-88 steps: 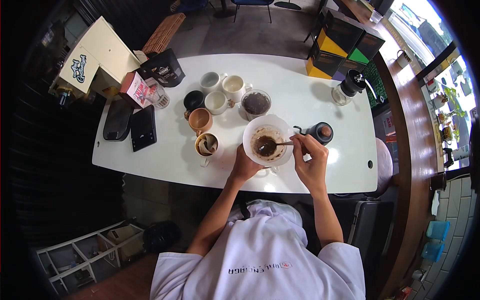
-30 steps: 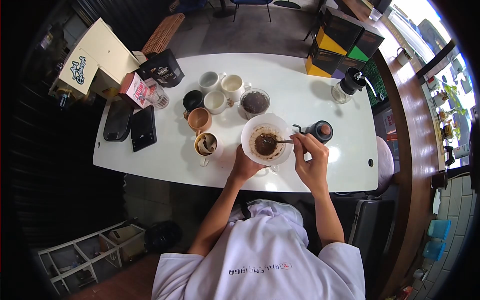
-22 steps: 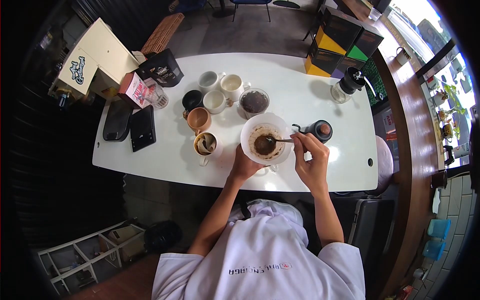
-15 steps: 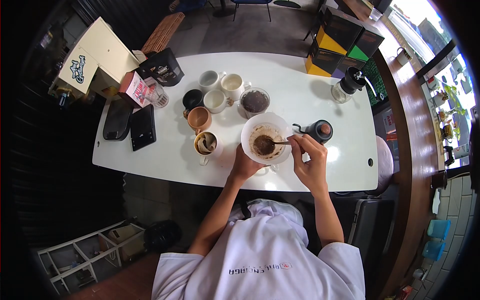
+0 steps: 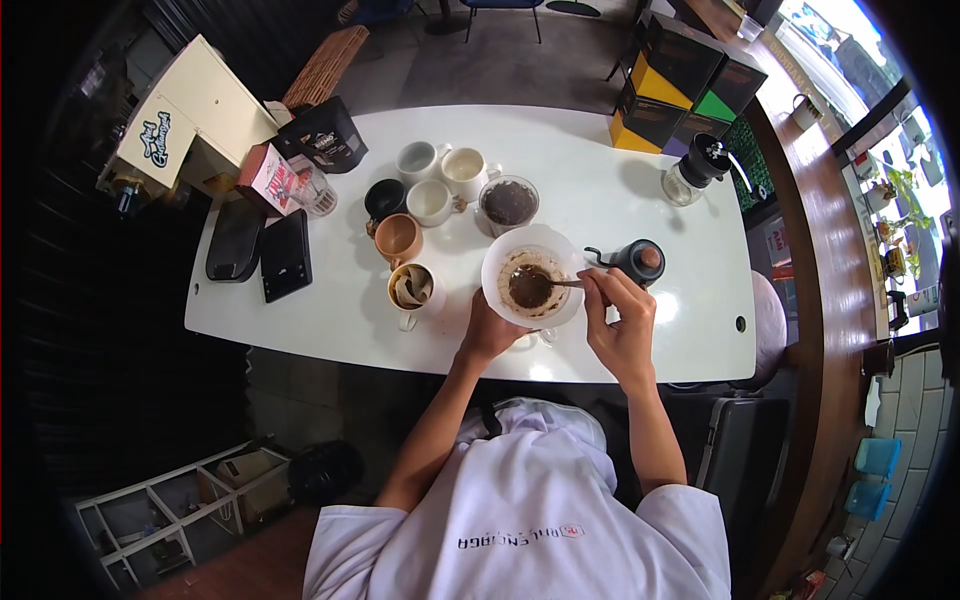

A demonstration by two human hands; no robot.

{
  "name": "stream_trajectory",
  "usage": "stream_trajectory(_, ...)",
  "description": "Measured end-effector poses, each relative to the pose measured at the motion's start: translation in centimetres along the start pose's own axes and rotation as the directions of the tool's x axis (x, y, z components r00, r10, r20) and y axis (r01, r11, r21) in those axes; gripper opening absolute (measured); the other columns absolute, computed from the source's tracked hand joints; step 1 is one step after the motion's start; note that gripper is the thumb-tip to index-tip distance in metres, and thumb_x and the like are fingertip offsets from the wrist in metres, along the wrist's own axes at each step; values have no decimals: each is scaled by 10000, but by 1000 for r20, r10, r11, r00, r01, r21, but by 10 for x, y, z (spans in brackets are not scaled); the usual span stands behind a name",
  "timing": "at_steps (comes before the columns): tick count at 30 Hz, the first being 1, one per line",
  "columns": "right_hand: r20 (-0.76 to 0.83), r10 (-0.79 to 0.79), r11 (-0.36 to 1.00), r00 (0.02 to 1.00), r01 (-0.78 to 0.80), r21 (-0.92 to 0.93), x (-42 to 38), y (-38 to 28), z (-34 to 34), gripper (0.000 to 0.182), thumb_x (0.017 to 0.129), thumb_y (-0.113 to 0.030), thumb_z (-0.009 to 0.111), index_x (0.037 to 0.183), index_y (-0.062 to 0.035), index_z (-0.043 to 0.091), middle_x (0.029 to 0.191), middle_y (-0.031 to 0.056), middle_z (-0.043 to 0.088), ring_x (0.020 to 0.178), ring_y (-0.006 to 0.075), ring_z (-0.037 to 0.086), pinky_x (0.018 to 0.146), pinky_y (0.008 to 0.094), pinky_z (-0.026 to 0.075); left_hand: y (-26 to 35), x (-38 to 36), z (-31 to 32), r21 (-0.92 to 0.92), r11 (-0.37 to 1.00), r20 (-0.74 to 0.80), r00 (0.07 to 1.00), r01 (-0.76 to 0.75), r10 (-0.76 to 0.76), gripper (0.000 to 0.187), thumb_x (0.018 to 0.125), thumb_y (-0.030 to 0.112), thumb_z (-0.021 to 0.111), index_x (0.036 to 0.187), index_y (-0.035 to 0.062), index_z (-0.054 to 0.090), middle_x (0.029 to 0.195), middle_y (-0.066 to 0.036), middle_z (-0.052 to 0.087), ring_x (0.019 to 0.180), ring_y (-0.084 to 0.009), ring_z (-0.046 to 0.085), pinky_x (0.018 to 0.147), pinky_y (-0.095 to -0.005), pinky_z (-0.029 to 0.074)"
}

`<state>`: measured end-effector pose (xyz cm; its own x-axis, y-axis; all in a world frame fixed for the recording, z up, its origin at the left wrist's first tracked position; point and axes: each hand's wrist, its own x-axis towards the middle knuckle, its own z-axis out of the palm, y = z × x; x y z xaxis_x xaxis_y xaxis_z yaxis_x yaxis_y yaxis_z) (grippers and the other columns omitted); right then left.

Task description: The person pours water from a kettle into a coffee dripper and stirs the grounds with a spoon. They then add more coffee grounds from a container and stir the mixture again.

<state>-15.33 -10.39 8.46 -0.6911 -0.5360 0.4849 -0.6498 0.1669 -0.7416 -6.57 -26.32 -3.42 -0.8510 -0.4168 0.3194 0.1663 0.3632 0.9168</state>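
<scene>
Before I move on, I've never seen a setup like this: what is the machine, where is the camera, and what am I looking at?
There is no machine: these are a person's two bare hands. One camera, worn on the head, looks down over the white shirt.

The right hand holds a spoon, its tip in the dark, wet-looking contents of a white cone. The left hand is against the cone's underside, its fingers mostly hidden, so its exact grip is unclear.

On the white table are several mugs, including an orange mug, plus a clear cup of dark stuff, a dark pot with a brown knob and what looks like a hand grinder.
</scene>
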Motion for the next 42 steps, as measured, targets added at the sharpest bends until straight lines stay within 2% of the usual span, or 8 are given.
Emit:
stream_trajectory(1, -2, 6, 1000, 1000, -6, -11, -1, 1, 1, 109, 867, 75, 643, 958, 40, 693, 668, 86, 555, 538, 144, 524, 543, 270, 421, 0, 1, 1, 20, 999, -30, 999, -40, 41, 663, 602, 123, 932, 1178, 16, 622, 1124, -123, 707, 1035, -272, 692, 911, -388, 548)
stream_trajectory(5, 41, 7, 1000, 999, -7, 10, -1, 1, 1, 100, 871, 72, 643, 955, 45, 692, 666, 86, 551, 534, 141, 519, 541, 271, 420, -4, -1, 2, -11, 1000, -48, 999, -16, 15, 667, 599, 120, 933, 1179, 17, 621, 1116, -124, 707, 1031, -278, 691, 911, -391, 546)
stream_trajectory(12, 6, 17, 1000, 1000, -17, 10, 1, -1, -2, 99, 866, 76, 644, 948, 54, 694, 664, 86, 559, 537, 135, 528, 539, 266, 425, 0, -1, 2, 14, 999, -30, 999, -34, 35, 677, 602, 94, 927, 1194, 14, 609, 1137, -129, 695, 1043, -279, 682, 917, -396, 541)
stream_trajectory(17, 76, 1, 1000, 997, -2, 14, 0, -1, -2, 98, 870, 77, 647, 952, 51, 694, 660, 85, 554, 533, 135, 529, 539, 266, 429, 0, 0, 2, -18, 1000, -13, 1000, 4, -4, 696, 599, 92, 933, 1205, 14, 600, 1137, -126, 693, 1046, -275, 680, 917, -388, 541)
stream_trajectory(26, 56, 14, 1000, 998, -15, 16, 1, -3, 1, 94, 868, 76, 649, 945, 48, 695, 667, 83, 558, 531, 136, 534, 539, 259, 430, 2, -1, 2, 41, 999, -33, 999, -15, 16, 683, 608, 98, 931, 1200, 15, 601, 1127, -122, 697, 1042, -262, 686, 907, -379, 549)
stream_trajectory(33, 12, 1, 1000, 1000, -1, 4, 3, -4, 0, 96, 868, 74, 647, 946, 47, 695, 669, 84, 561, 536, 134, 546, 540, 260, 435, 6, 1, 3, -6, 1000, -59, 998, -27, 26, 647, 610, 92, 928, 1172, 13, 618, 1096, -118, 713, 1003, -252, 703, 889, -373, 559)
stream_trajectory(38, 77, 40, 999, 996, -41, 23, 0, -1, 0, 102, 866, 76, 642, 947, 44, 696, 673, 84, 565, 538, 135, 547, 548, 262, 438, 0, -1, 4, 9, 1000, -50, 999, -2, 3, 649, 616, 86, 922, 1181, 10, 615, 1101, -120, 712, 1015, -250, 700, 898, -375, 555)
stream_trajectory(42, 63, 56, 997, 996, -59, 43, 1, -1, -1, 104, 861, 71, 646, 948, 42, 697, 675, 84, 567, 541, 139, 550, 551, 261, 439, 0, -3, 4, 26, 1000, -66, 998, 16, -14, 632, 636, 82, 907, 1191, 6, 614, 1110, -127, 708, 1033, -259, 693, 914, -386, 545)
